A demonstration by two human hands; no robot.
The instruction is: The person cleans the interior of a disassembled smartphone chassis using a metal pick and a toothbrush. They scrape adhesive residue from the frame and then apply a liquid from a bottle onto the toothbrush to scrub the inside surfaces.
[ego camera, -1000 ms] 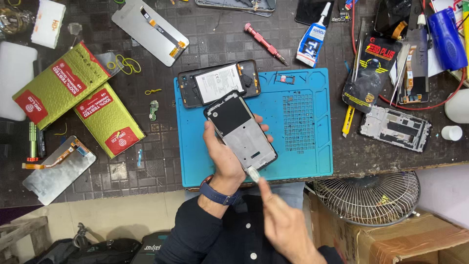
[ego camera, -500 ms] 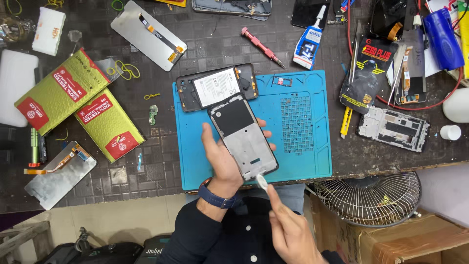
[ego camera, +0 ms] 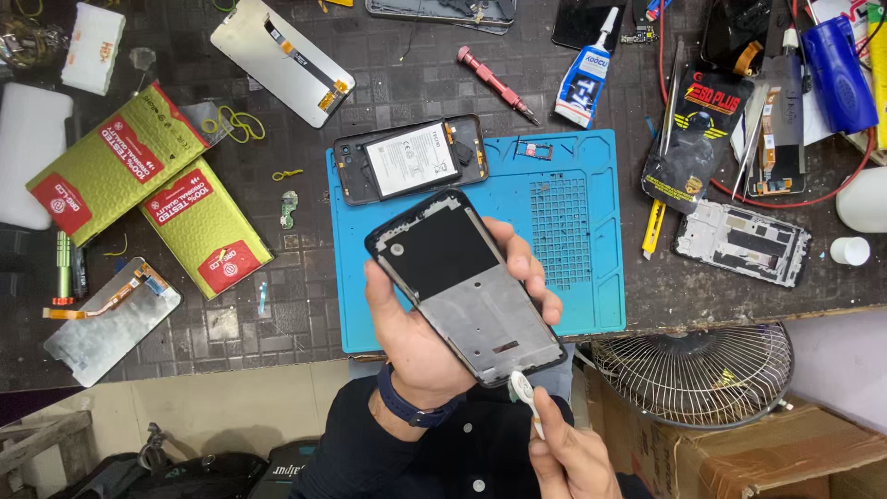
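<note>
Squarely phone frame [ego camera: 467, 286] in left hand [ego camera: 420, 337]

The right hand [ego camera: 568, 457] is cut off by the bottom edge of the frame. The left hand [ego camera: 434, 333] hides the underside of the phone frame [ego camera: 467, 282]. The tip of the white tool [ego camera: 525, 399] at the frame's lower corner is too small to tell. The grey cover [ego camera: 443, 9] at top centre is cropped.

From my remote seat I see a dark worktop [ego camera: 407, 83] with a grid-textured surface, its front edge running across the lower part of the view. Below that edge lies a pale floor [ego camera: 231, 411], where a round wire fan guard [ego camera: 693, 374] rests on a brown cardboard box [ego camera: 785, 462]. The light is even and bright, with soft shadows.
</note>
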